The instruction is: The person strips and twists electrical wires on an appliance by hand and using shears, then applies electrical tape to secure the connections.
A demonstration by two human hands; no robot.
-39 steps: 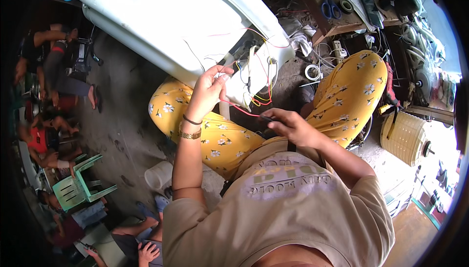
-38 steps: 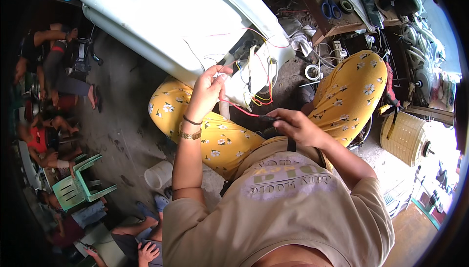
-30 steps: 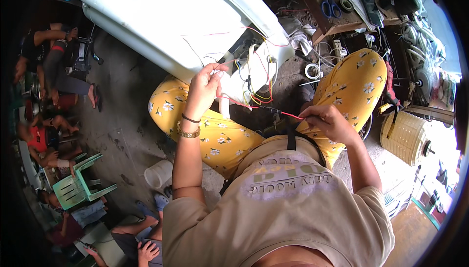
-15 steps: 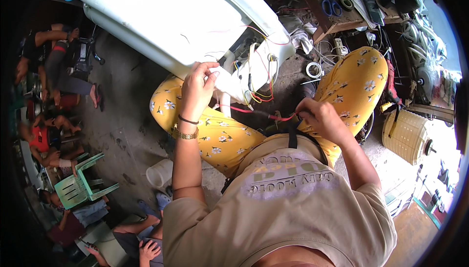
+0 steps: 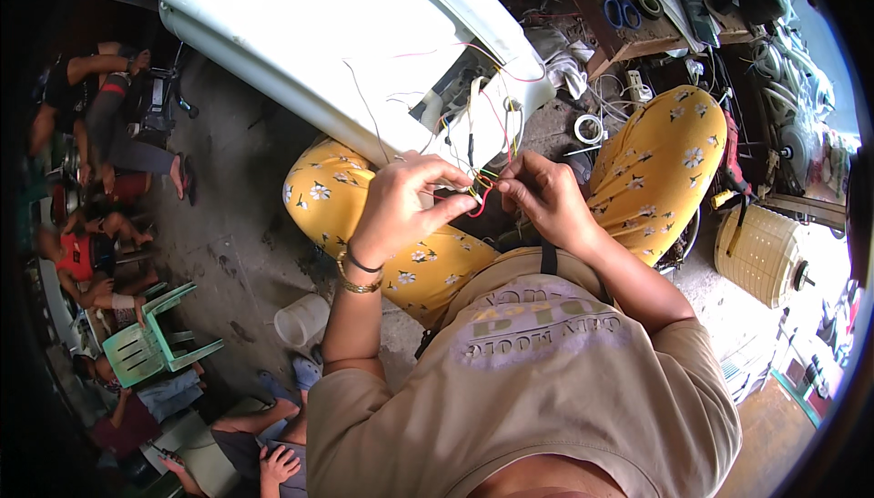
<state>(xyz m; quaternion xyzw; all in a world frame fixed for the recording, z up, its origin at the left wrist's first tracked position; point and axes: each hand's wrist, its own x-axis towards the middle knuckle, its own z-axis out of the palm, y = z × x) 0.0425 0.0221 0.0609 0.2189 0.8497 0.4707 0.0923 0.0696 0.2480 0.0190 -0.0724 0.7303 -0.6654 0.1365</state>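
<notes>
My left hand (image 5: pixel 408 199) and my right hand (image 5: pixel 550 199) meet close together above my lap. Both have finger and thumb pinched on thin electrical wires. A red wire (image 5: pixel 480 212) loops between them, among yellow and green strands. These run from the opening of a large white plastic appliance casing (image 5: pixel 300 43) that lies tilted in front of my knees. More loose wires come out near a pale bundled cable (image 5: pixel 473 106) at that opening. The wire ends are partly hidden by my fingers.
On the wooden bench (image 5: pixel 619 49) at the far right lie blue-handled scissors (image 5: pixel 622 11), a tape roll (image 5: pixel 650 5) and a phone. White tape (image 5: pixel 588 128) and a power strip lie below. A cream ribbed drum (image 5: pixel 760 257) stands right; people sit left beyond a green chair (image 5: pixel 150 339).
My right hand has come up and left, and my left hand down and right, so they now meet at the wires. The red wire, stretched across before, is now bunched between them.
</notes>
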